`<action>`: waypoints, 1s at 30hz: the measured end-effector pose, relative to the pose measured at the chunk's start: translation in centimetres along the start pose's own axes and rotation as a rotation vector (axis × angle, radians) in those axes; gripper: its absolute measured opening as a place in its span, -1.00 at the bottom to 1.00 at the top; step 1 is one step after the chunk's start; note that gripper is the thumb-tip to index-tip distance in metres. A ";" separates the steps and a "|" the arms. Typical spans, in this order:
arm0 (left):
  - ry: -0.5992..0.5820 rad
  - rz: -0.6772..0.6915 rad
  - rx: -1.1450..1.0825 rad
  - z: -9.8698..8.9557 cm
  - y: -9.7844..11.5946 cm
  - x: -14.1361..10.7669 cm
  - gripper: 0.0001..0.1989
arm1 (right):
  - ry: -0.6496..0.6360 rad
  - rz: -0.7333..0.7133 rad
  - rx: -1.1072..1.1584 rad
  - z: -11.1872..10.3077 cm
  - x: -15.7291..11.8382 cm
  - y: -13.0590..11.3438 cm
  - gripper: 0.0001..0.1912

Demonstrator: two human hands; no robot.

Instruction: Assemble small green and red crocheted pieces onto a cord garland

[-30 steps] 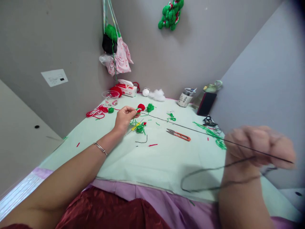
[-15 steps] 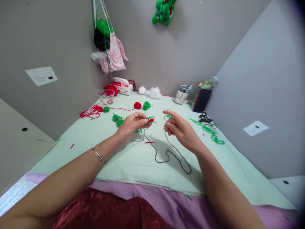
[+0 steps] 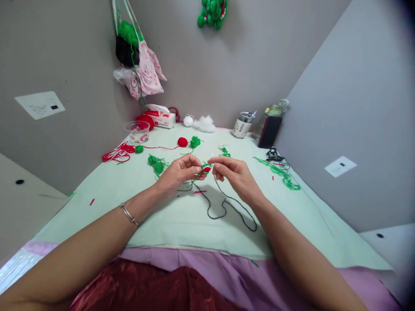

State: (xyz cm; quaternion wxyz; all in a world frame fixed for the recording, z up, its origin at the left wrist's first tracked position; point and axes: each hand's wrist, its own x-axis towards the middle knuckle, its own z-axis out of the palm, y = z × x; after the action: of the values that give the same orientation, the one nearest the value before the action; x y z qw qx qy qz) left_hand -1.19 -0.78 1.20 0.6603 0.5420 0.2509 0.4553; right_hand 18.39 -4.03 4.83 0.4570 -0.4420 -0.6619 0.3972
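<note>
A: Hands, count and state?
B: Two. Left hand point(image 3: 180, 171): one, thumb and fingers closed in a pinch on one small crochet piece point(image 3: 206, 169), green, white and red. One bracelet point(image 3: 129, 213) on that wrist.

A: Right hand point(image 3: 235, 175)?
B: One. Forefinger stretched to the edge of the piece, other fingers curled. One dark thread point(image 3: 240, 210) runs up to its fingertips; whether they grip it, cannot tell.

A: Location of the piece?
B: Between the two hands, over the middle of the table point(image 3: 162, 233). The thread lies below in loose bends.

A: Yarn count?
B: One small red ball point(image 3: 182, 141); one green clump point(image 3: 195, 142) just beside it. One white ball point(image 3: 188, 121), next to one heap of stuffing point(image 3: 205, 124). Red scraps point(image 3: 92, 201): at least three, well apart.

A: Back edge of the table?
B: One tissue box point(image 3: 165, 120), one clear tub point(image 3: 139, 134), one pen cup point(image 3: 241, 126), one phone point(image 3: 270, 132) leaning in front of one bottle point(image 3: 274, 110).

A: Walls?
B: Two white cards point(image 3: 40, 105), one left, one right.
</note>
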 end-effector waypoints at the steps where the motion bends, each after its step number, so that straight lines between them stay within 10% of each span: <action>1: 0.008 0.022 0.022 0.1 -0.1 0.0 -0.83 | -0.029 0.014 0.009 -0.1 0.1 0.0 -0.76; 19: 0.068 0.429 0.383 0.5 -0.4 -0.7 -0.96 | 0.067 -0.411 -0.388 -0.1 -0.2 1.1 -0.85; 30: 0.077 0.295 0.343 0.5 -0.4 -0.4 -0.98 | 0.000 -0.662 -0.737 -0.1 -0.2 1.7 -0.78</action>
State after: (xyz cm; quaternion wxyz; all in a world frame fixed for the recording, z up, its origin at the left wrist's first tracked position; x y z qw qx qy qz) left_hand -0.83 -1.34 0.88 0.4747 0.6592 0.2676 0.5181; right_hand 18.91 -3.69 3.22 0.3719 -0.3405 -0.8630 -0.0298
